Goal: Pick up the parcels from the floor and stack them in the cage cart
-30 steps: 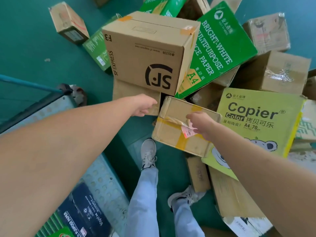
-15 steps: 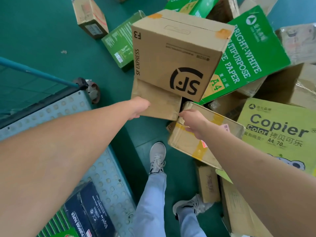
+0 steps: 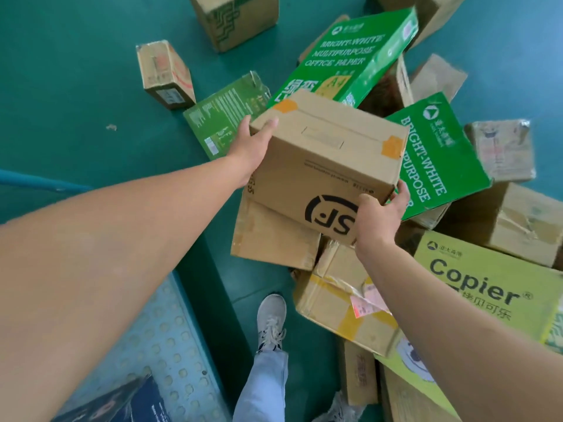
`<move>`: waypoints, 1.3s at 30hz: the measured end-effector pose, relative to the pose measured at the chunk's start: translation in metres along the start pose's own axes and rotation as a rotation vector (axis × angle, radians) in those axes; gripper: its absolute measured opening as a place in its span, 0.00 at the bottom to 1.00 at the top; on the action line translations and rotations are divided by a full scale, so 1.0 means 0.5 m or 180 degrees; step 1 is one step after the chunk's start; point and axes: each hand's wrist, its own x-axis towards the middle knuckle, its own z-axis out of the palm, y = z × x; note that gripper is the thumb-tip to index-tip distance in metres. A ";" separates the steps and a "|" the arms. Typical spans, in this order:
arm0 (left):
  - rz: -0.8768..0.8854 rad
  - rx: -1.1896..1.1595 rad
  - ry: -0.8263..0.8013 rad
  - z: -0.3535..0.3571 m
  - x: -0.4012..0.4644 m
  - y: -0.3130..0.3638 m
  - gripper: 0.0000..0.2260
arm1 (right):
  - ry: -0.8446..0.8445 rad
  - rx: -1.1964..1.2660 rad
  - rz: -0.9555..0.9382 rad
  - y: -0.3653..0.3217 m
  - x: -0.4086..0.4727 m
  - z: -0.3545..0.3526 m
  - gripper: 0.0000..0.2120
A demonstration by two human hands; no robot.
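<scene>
A brown SF Express cardboard box [image 3: 329, 159] sits tilted on top of the parcel pile on the green floor. My left hand [image 3: 254, 144] grips its upper left corner, thumb over the top edge. My right hand [image 3: 380, 217] grips its lower right corner beside the black SF logo, fingers wrapped round the side. The cage cart's perforated metal floor [image 3: 161, 330] lies at the lower left, with a dark paper box [image 3: 122, 403] lying on it.
Round the box lie green office paper cartons [image 3: 350, 56], a yellow-green Copier carton [image 3: 487, 293], a taped brown parcel [image 3: 341, 306] and several other brown boxes. A small brown box [image 3: 164, 74] stands apart on the floor. My feet stand beside the cart's edge.
Both hands have moved up from the lower parcels and taken hold of the SF Express box at opposite corners. The view has shifted towards the pile.
</scene>
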 end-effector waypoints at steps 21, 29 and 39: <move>-0.0829 -0.0863 0.0510 -0.186 -0.320 0.010 0.30 | -0.0835 -0.0962 -0.0246 -0.187 -0.225 -0.101 0.39; -0.1118 -0.1196 0.0838 -0.384 -0.667 -0.042 0.27 | -0.1731 -0.1973 -0.0378 -0.204 -0.444 -0.125 0.42; -0.1459 -0.1796 0.1471 -0.591 -0.969 -0.248 0.23 | -0.2745 -0.2577 -0.0618 -0.145 -0.779 -0.035 0.16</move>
